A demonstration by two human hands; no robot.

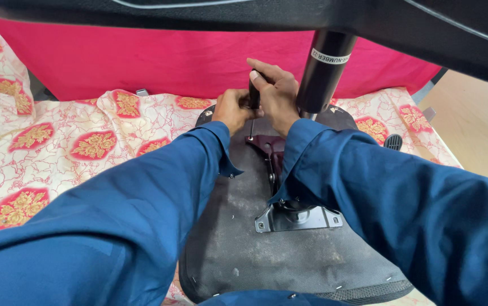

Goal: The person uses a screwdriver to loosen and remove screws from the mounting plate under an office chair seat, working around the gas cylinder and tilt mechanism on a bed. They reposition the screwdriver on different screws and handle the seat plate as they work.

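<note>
Left of frame: patterned cloth (57, 147). Centre: upturned chair seat (238, 249) with metal plate (298, 218). Upper centre: left hand (231, 109), fingers curled against the screwdriver (253, 96); right hand (275, 93), fingers wrapped tightly around its handle. Right of these: black cylinder (323, 71).

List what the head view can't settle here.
- Tip of the black-handled screwdriver: too small, crowded by left hand and right hand.
- Grey metal mounting plate on the black chair seat underside: upper part hidden by blue right sleeve.
- Black gas cylinder: top cut off by a dark part overhead.
</note>
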